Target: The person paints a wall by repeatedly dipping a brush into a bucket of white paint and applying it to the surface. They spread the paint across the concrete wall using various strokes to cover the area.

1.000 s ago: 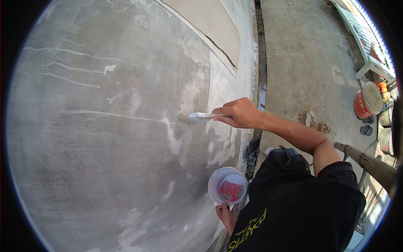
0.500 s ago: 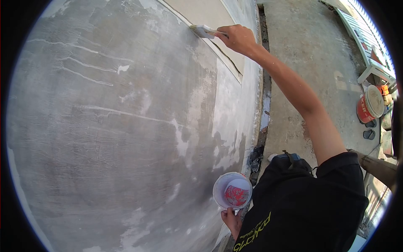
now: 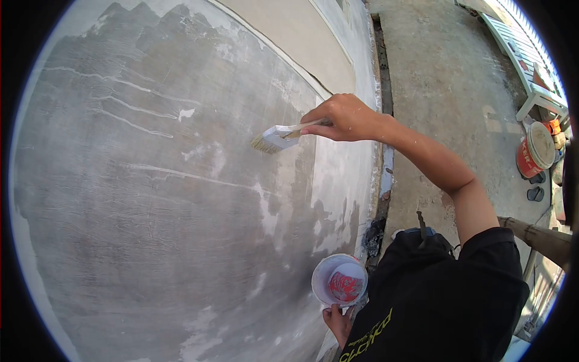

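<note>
My right hand (image 3: 345, 117) grips the handle of a flat paintbrush (image 3: 274, 137), whose pale bristles press against the grey cement wall (image 3: 151, 199) at mid height. My left hand (image 3: 338, 324) holds a small white cup (image 3: 339, 281) from below, low and close to my body; the cup has red marking inside. The wall is streaked with white drips and patches of wet, darker grey.
A concrete floor (image 3: 446, 78) stretches to the right of the wall, with a dark gap along the wall's foot. An orange bucket (image 3: 534, 154), a white bench (image 3: 522, 51) and sandals lie at the far right. A wooden pole (image 3: 537, 238) crosses near my right shoulder.
My right hand swept the brush from mid wall up to the top edge, then back down to mid height on the wall. The cup in my left hand stayed low and shifted slightly.
</note>
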Demonstrator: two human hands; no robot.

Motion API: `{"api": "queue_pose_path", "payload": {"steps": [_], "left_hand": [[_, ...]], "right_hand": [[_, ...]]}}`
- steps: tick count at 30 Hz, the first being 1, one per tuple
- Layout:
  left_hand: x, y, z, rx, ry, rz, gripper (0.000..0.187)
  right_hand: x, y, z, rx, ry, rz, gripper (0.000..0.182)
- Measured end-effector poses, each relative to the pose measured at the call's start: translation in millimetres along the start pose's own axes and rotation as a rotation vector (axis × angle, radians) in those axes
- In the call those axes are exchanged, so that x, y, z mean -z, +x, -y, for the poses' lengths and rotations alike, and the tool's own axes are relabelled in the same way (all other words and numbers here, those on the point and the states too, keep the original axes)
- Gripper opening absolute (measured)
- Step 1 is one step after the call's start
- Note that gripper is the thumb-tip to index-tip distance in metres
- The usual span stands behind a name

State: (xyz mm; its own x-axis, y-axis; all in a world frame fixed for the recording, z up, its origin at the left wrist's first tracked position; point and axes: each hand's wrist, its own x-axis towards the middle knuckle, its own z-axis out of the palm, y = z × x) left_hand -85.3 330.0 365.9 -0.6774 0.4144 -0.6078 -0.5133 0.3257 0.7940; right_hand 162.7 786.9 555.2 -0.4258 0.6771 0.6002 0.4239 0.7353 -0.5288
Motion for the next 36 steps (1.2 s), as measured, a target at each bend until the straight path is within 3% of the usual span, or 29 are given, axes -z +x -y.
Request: {"api": "queue_pose_path", "payload": {"steps": [7,13,17,24,28,31,33,36], "left_hand": [[5.2,0.7,5.4,-0.017,-0.073,-0.007,0.021],[11.0,0.9,8.7,-0.007,-0.035,-0.032,0.018],[13.1,2.5,11.5,-0.007,-0.035,-0.045,0.018],[-0.5,-0.1,3.4,0.026,0.009,-0.055,0.018],[-6.8,4.5,0.5,0.007,0.03,-0.007,0.024],[-10.7,0.3,-3.6,0.006,0.007,-0.002,0.023],[-9.3,-3.2,-3.4,0.002,-0.014,-0.004,0.023],[-2.2,-3.5,-1.1,0.012,-0.018,-0.02,0.023]], "right_hand": [[50.3,78.0,-89.0,-0.152,-0.204,-0.124,0.035],[74.9,106.9,-96.4,-0.216,-0.424,-0.265,0.03],[57.5,99.3,-56.1,-0.197,-0.468,-0.215,0.028],[4.9,-1.3,52.4,0.063,-0.23,-0.09,0.023],[-22.9,-42.0,67.8,0.102,-0.046,-0.024,0.025],[-34.8,-42.0,40.0,0.155,0.077,-0.071,0.024],[-23.4,-27.5,14.2,-0.029,0.095,0.045,0.028],[-13.5,1.7,-43.8,-0.071,-0.011,-0.029,0.028]]}}
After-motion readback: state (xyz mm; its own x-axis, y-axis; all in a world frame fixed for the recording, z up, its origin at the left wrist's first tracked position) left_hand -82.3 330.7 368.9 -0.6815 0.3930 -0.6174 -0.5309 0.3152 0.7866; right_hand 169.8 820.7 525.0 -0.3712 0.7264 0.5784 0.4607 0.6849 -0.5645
